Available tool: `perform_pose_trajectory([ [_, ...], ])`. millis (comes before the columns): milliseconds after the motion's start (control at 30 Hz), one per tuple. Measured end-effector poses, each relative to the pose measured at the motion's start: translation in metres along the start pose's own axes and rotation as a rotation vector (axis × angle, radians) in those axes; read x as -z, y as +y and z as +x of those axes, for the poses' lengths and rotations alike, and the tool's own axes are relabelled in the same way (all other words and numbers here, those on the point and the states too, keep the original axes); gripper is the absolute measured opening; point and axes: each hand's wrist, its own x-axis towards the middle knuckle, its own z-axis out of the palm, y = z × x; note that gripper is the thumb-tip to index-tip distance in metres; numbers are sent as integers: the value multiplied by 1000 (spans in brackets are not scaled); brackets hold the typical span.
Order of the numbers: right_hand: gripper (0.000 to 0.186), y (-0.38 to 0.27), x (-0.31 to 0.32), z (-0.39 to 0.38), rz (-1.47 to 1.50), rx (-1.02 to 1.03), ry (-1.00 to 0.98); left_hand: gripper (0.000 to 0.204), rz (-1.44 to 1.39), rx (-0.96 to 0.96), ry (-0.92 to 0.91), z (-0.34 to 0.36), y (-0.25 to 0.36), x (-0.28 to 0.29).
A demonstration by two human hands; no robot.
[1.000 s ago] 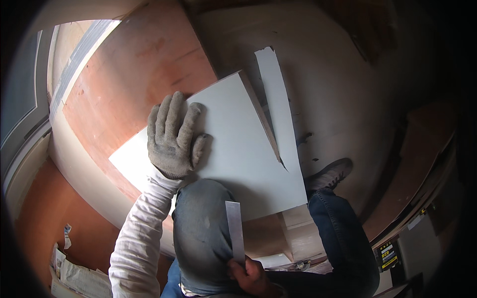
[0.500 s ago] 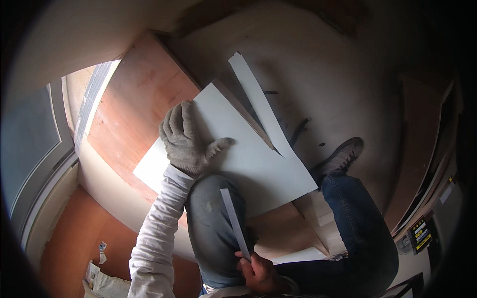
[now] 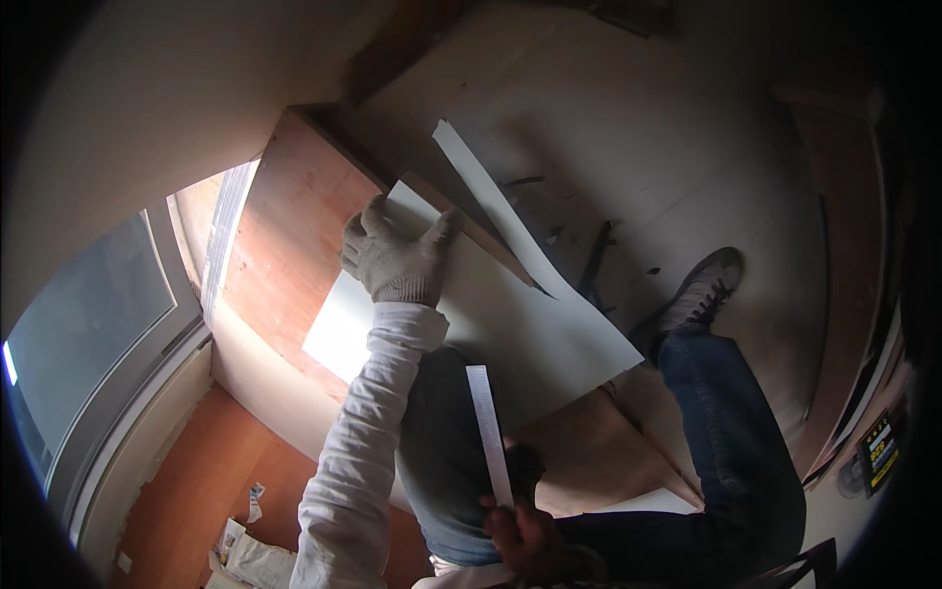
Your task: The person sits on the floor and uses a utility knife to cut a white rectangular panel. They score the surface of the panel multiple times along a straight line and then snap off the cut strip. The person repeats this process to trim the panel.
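Nearest, the bare right hand (image 3: pixel 525 535) pinches a narrow white strip (image 3: pixel 489 432) upright beside the knee. Farther out, the gloved left hand (image 3: pixel 394 260) presses flat, fingers spread, on the white panel (image 3: pixel 520 329) resting across the reddish plywood board (image 3: pixel 289 255).

View: single head-worn fisheye camera, the left one of a pair.
Direction: looks steeply down past the person's own knees to the floor (image 3: pixel 687 147).
Distance: close; left hand (image 3: pixel 397 257) and white panel (image 3: pixel 510 324) fill the centre.
Distortion: straight edges bow toward the dark rim.
Overlap: none, one view only.
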Motion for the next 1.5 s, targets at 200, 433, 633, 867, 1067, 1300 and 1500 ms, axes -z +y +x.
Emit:
perform_pose_trajectory([
  [200,28,-32,16,1,-48,-218,-170,45,-5,31,-24,55,-39,-8],
  [433,23,-37,10,8,215,-184,36,30,-56,-195,414,63,-34,-19],
  [633,18,-32,2,9,196,-125,-38,33,-38,-114,320,60,-39,-11],
  [867,17,-18,-12,10,134,-89,-126,37,-65,-73,292,61,-42,-8],
  [1067,21,-27,-19,19,56,-85,-76,36,-83,-74,275,64,-36,-8],
  [1300,22,-31,-24,22,36,-78,-83,37,-78,-49,201,64,-38,-4],
  [1500,22,-30,-25,22,25,-85,-89,36,-88,-82,272,63,-40,-6],
])
